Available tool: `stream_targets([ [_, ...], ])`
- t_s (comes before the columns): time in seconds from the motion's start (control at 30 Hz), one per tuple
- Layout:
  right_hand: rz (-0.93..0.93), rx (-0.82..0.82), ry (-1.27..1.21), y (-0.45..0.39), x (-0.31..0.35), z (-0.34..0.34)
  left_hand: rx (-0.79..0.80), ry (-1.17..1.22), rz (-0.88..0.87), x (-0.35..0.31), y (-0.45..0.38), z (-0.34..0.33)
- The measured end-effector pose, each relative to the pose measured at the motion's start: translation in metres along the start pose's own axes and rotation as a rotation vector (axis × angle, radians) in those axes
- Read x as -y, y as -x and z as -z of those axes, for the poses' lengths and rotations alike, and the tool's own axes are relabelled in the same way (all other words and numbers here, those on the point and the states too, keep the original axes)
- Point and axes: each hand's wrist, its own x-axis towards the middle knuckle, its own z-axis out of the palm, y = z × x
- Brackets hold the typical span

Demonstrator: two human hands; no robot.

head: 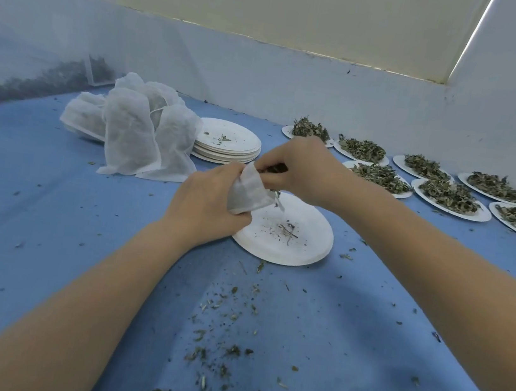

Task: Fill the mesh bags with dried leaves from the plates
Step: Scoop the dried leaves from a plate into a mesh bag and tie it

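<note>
Head view: gripping a small mesh bag [248, 194] in the left hand [207, 203], fingers curled round its lower body, mouth tilting up toward the right. Pinching a tuft of dried leaves [272, 167] in the right hand [302, 168], fingertips closed on it right at the bag's mouth, feeding it in. Hovering, both hands, over a nearly emptied paper plate [292, 250] sitting near the middle of the blue table [50, 199], only crumbs and a stem remaining on it. Likely spilling ahead: a few leaves already dangling outside the mouth at the bag's right edge, so any slack in the left grip or a narrow opening probably sending fragments onto the plate or past its rim; loose bits already scattering along the near edge of the table. Crushing also a risk, brittle leaves breaking under a tight pinch. Standing toward the far left edge: filled mesh bags [132, 134], with a stack of emptied plates [227, 144] just beside them. Waiting along the far right edge: a row of plates heaped with leaves [449, 195], well apart from the hands. Judging the job as partway through.
</note>
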Motion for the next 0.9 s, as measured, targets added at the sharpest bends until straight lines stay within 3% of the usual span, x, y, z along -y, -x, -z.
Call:
stream_targets([
  [0.17,-0.006,0.060,-0.065,-0.007,0.009,0.003,-0.060,0.195,0.109,-0.006,0.000,-0.003],
  [0.3,-0.076,0.318,-0.117,-0.015,0.012,0.020,-0.026,0.277,0.163,-0.007,0.000,-0.004],
  [0.4,-0.159,0.532,-0.297,-0.023,0.015,0.035,0.005,0.290,0.166,-0.006,0.000,-0.004],
  [0.5,-0.217,0.620,-0.433,-0.031,0.015,0.045,0.009,0.275,0.151,-0.004,0.000,-0.003],
  [0.6,-0.248,0.633,-0.449,-0.033,0.012,0.048,0.024,0.245,0.143,-0.004,0.000,-0.002],
  [0.9,-0.307,0.438,-0.455,-0.032,0.010,0.037,0.049,0.109,0.099,-0.007,0.000,-0.002],
])
